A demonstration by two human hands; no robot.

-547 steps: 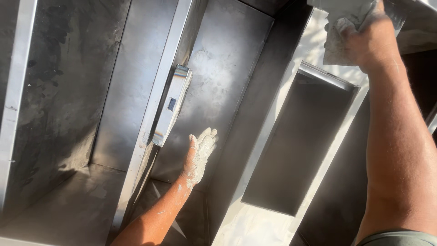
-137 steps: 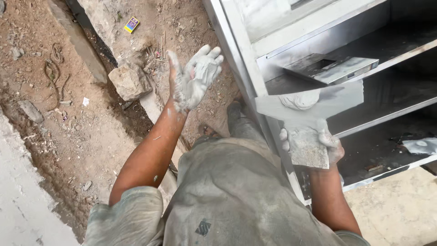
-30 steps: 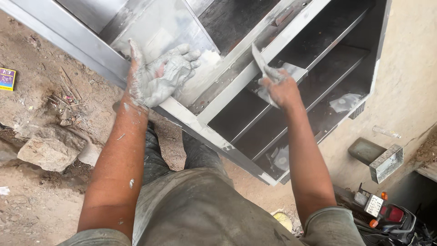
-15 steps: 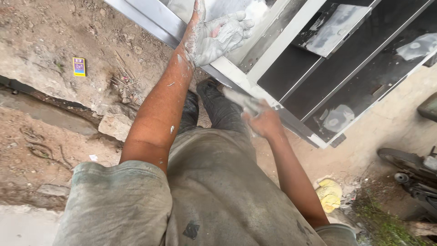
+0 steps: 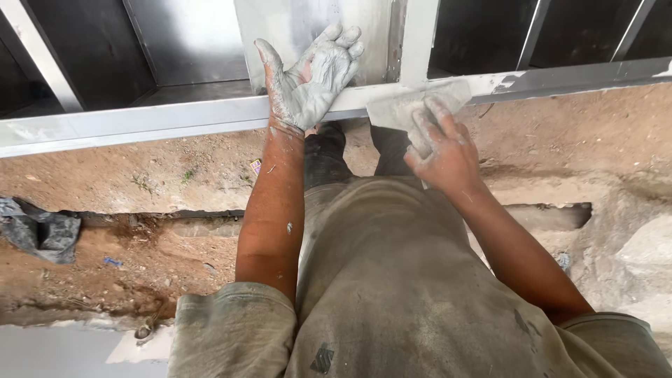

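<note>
Left hand [image 5: 308,80], caked grey, lies flat with fingers spread wide on the metal frame [image 5: 140,122], arm straight. Right hand [image 5: 441,150] grips a flat putty blade [image 5: 413,105], 2 fingers pressing it onto the frame's lower rail.

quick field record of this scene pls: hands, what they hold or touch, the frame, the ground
left hand: coated in grey putty, open, palm pressed on the metal frame
right hand: holds a flat putty blade against the frame's lower rail
metal frame: grey, with dark open compartments
putty: pale smears on the rail near the blade
ground: bare brown dirt with a trench
other: crumpled dark sheet at left, pale rock at right
</note>
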